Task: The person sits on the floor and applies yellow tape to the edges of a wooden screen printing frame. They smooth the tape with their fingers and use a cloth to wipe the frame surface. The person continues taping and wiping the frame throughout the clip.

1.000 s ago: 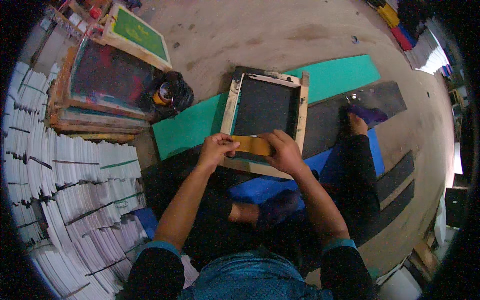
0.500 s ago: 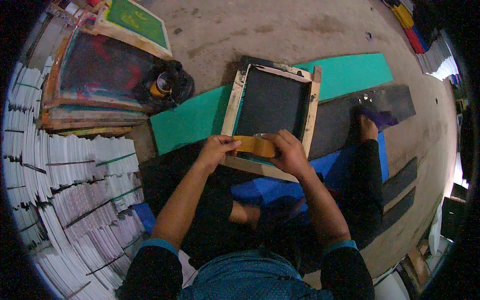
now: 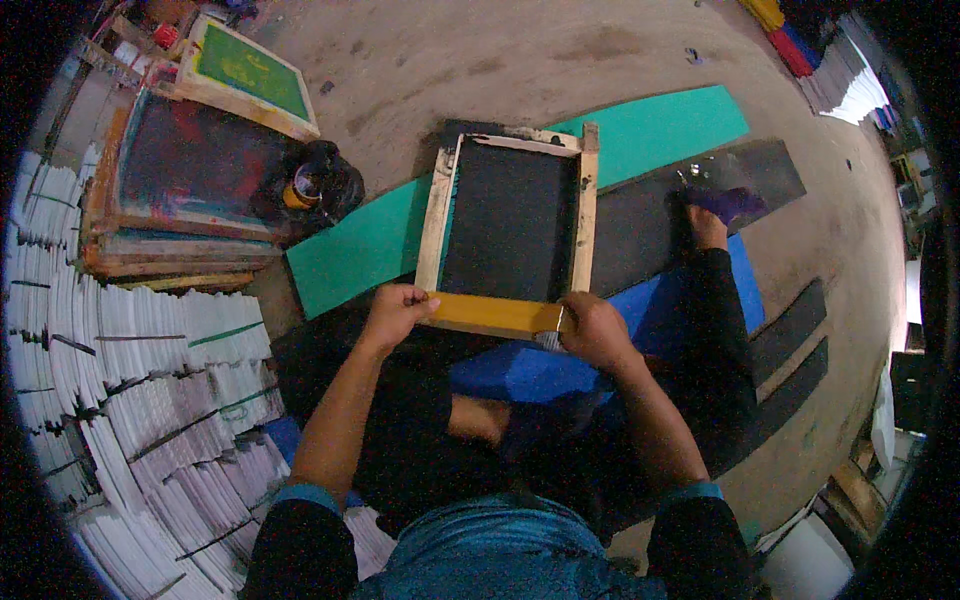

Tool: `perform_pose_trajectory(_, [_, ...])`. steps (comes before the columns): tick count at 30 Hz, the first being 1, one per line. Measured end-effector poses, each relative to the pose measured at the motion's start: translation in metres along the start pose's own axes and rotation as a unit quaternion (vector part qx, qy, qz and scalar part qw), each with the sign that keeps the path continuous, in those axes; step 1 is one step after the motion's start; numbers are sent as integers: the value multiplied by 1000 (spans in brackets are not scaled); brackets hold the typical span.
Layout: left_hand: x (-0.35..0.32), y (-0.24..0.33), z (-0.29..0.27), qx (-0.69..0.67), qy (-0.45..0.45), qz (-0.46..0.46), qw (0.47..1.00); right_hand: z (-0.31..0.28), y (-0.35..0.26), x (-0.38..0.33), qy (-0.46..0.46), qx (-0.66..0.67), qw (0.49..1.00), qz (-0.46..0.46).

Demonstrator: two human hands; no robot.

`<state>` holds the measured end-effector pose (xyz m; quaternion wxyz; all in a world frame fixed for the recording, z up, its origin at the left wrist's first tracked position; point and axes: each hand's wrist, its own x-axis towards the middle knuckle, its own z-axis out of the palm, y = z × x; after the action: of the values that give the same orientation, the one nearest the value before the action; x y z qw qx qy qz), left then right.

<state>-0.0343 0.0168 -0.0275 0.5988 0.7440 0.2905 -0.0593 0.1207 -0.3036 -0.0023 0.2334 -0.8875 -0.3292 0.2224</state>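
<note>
Slanting forward and inward with the left forearm (image 3: 335,415) and right forearm (image 3: 663,420), both bare. Pinching thumb (image 3: 424,309) toward fingers (image 3: 402,292) with the left grip (image 3: 396,316); curling the right grip (image 3: 597,331), back side upward, well apart from the left.

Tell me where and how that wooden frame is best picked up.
Probably by its left rail and right rail, midway along, coming in from the outer sides: both are long, straight wooden bars bordering the dark panel, while yellowish-brown tape spans the near end.
</note>
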Motion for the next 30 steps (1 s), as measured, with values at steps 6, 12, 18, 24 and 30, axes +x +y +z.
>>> perform_pose_trajectory(6, [-10, -48, 26, 120, 46, 77, 989, 61, 40, -44, 142, -106, 984, 24])
perform_pose_trajectory(12, [-11, -40, 32, 130, 55, 101, 985, 58, 51, -31, 7, 162, 970, 180])
perform_pose_trajectory(18, [20, -43, 25, 14, 53, 48, 997, 58, 56, -3, 56, 186, 967, 166])
perform_pose_trajectory(24, [28, -14, 8, -16, 22, 1, 1000, -3, 12, 0, 136, 106, 984, 37])
perform_pose_trajectory(30, [15, -2, -6, 45, 40, 71, 996, -19, 22, -17, 60, 27, 992, -104])
